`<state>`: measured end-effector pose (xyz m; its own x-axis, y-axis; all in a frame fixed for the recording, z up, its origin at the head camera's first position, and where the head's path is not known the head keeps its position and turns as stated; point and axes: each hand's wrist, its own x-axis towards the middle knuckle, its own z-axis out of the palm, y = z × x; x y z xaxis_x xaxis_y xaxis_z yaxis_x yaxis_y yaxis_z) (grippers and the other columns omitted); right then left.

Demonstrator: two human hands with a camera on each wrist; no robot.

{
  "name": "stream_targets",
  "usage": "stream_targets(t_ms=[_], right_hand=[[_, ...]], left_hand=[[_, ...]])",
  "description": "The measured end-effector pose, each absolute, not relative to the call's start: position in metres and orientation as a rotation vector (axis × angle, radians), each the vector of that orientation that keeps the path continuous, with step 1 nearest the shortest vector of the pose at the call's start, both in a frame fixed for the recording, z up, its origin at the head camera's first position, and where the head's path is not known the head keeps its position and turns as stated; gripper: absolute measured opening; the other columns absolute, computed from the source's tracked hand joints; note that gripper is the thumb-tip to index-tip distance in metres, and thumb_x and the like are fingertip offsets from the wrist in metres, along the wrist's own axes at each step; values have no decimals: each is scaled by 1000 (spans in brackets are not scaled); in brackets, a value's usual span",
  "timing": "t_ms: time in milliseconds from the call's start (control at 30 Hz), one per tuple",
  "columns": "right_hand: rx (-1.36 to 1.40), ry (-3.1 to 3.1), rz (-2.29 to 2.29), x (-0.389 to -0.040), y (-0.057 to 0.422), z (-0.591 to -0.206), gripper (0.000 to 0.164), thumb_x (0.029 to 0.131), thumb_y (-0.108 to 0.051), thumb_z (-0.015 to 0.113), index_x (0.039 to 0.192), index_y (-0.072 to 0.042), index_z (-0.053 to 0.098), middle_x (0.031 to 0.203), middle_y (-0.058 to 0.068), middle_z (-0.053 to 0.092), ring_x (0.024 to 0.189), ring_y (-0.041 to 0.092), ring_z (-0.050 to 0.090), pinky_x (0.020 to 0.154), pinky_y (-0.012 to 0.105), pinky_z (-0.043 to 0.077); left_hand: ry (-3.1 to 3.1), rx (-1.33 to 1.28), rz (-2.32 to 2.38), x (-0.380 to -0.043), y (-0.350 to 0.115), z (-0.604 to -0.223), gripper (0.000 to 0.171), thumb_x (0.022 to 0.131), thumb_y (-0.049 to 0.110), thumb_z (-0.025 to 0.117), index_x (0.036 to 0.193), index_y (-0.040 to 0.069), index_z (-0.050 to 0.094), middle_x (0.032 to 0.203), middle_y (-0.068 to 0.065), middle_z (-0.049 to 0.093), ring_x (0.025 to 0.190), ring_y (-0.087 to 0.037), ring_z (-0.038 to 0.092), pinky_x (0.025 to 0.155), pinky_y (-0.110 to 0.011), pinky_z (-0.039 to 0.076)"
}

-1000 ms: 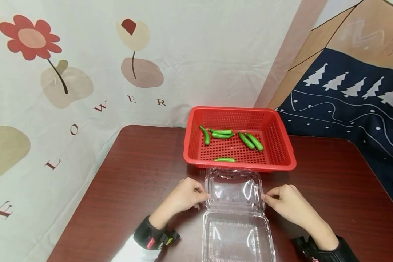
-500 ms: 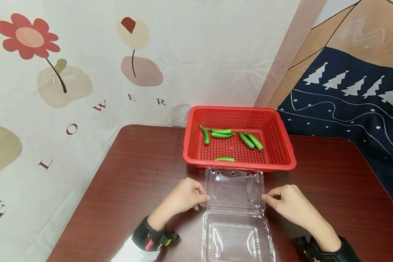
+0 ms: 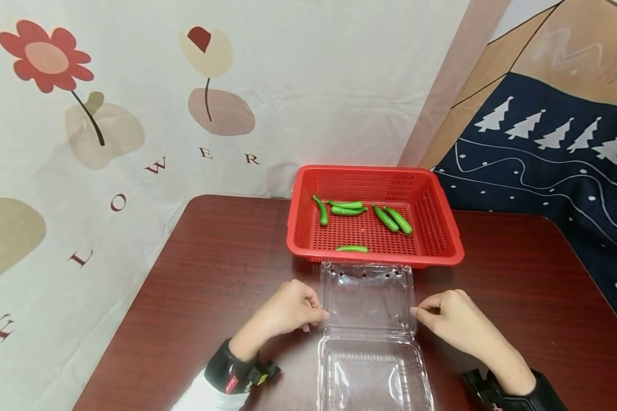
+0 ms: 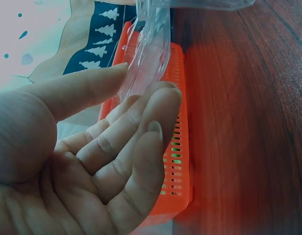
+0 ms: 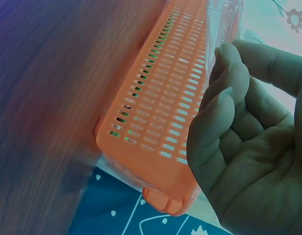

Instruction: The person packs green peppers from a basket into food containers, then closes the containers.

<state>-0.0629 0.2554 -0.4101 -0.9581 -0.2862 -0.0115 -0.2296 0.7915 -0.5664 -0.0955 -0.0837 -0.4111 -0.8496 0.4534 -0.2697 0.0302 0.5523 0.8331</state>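
Observation:
A clear plastic clamshell box lies opened out in the head view, its lid (image 3: 367,302) at the far side and its base (image 3: 370,371) nearer, cut off by the frame's bottom. My left hand (image 3: 294,308) pinches the lid's left edge between thumb and fingers. On the opposite edge, my right hand (image 3: 455,322) pinches with thumb and index finger. The left wrist view shows the lid (image 4: 150,61) standing up between thumb and fingertips. In the right wrist view, the lid's edge (image 5: 222,22) meets the fingertips, the other fingers curled below.
Just beyond the lid stands a red perforated basket (image 3: 375,258). Several green chili peppers (image 3: 347,211) lie on its floor. All this is on a dark red-brown table (image 3: 226,251), with a printed cloth (image 3: 339,85) hanging behind.
The lid has tilted slightly, its bright reflections fading and its hinge side shifting a little toward me. Both hands keep their grip and barely move. Basket and peppers stay put.

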Motion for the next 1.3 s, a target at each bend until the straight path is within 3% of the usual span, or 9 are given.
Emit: stream_targets(t_ms=[367,533,600,733,833,1067,1200,1300], right_hand=[[-439,2826,-910,-60,256,-408,39,92,-13,77,58,-24,63,53,-23,29,52,-1,28,48,17,23],[-455,2813,-916,-60,256,-407,40,93,-15,78,58,-25,62,54,-24,28,52,-1,28,48,17,23],[-458,2818,-916,-60,256,-406,39,93,-15,78,58,-26,63,53,-24,30,52,-1,29,48,17,24],[-458,2841,-916,-59,255,-405,39,92,-16,80,58,-27,63,52,-25,31,52,-1,30,48,17,24],[-447,2857,-915,-59,254,-405,35,91,-17,80,61,-28,66,52,-25,34,52,-1,33,48,18,26],[-466,2928,-972,-61,254,-408,16,91,-17,81,79,-28,79,69,-21,67,62,-2,51,52,21,42],[-490,2979,-1014,-62,254,-412,13,90,-15,81,83,-26,81,73,-20,69,63,-2,52,52,21,43],[-509,3021,-1047,-63,254,-415,13,90,-14,82,84,-25,81,71,-20,65,62,-2,50,51,20,42]], left_hand=[[2325,459,1218,-94,-88,-408,26,86,13,85,69,10,66,59,-3,67,56,-28,70,47,-20,44],[2250,405,1276,-94,-87,-407,22,85,5,82,73,6,64,64,-7,69,58,-29,72,54,-36,62],[2215,374,1309,-94,-87,-407,20,85,1,80,75,4,62,66,-9,69,59,-30,72,58,-44,65],[2163,337,1381,-95,-86,-409,18,87,-5,75,80,1,60,68,-10,70,59,-31,72,59,-45,65],[2160,336,1417,-96,-85,-411,17,88,-6,75,81,1,60,68,-10,70,60,-33,72,60,-47,65],[2223,376,1449,-97,-83,-414,16,89,-4,74,82,2,61,68,-9,70,64,-39,72,62,-52,64],[2243,370,1466,-98,-82,-415,16,88,-5,74,83,2,60,70,-9,72,63,-33,72,62,-53,64],[2252,363,1476,-99,-81,-415,18,87,-6,76,84,2,60,71,-9,72,62,-24,70,60,-44,63]])
